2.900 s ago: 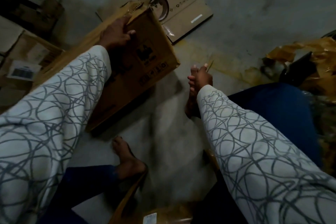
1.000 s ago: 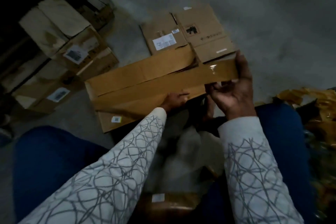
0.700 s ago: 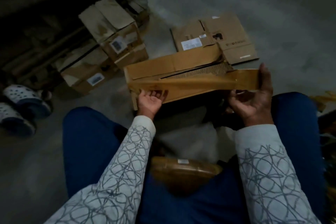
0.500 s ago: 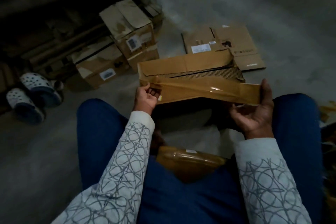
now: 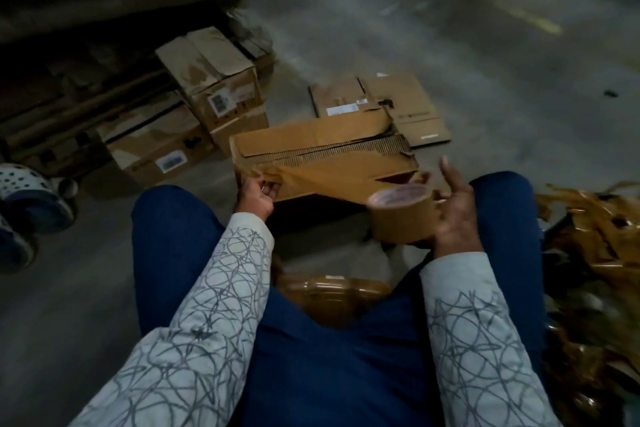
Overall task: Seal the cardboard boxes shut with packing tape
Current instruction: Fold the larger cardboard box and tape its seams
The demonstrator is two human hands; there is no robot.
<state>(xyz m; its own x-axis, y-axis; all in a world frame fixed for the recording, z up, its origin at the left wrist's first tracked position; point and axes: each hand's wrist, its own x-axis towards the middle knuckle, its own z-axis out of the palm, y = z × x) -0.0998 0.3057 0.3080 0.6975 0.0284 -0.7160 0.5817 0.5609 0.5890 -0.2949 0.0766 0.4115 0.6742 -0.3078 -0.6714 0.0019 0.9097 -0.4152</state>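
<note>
The person sits on the floor [image 5: 502, 55] with a long cardboard box [image 5: 311, 137] lying just in front of the knees. Its upper flap is partly torn, so a line of corrugated edge shows along the length.

The left hand [image 5: 254, 198] is at the left end of the box. Its fingers [image 5: 266, 189] are curled and pinch the free end of the tape strip [image 5: 322, 177]. The picture is dark and blurred there, so I cannot tell if the end already touches the cardboard.

The strip runs to the right across the front of the box, to the tape roll [image 5: 398, 218]. The right hand [image 5: 453, 215] grips the roll from the side and holds it above the floor, near the right end of the box. One finger stands up straight; the others are mostly hidden behind the roll.

A brown shiny thing [image 5: 332, 291] lies between the legs, half covered, and I cannot name it. Behind the box lies a flattened carton [image 5: 408, 104], and to the left two closed boxes [image 5: 214, 80]. A spotted shoe [image 5: 27, 194] is cut off by the left edge. A heap of crumpled brown tape [image 5: 588, 239] fills the right edge.
</note>
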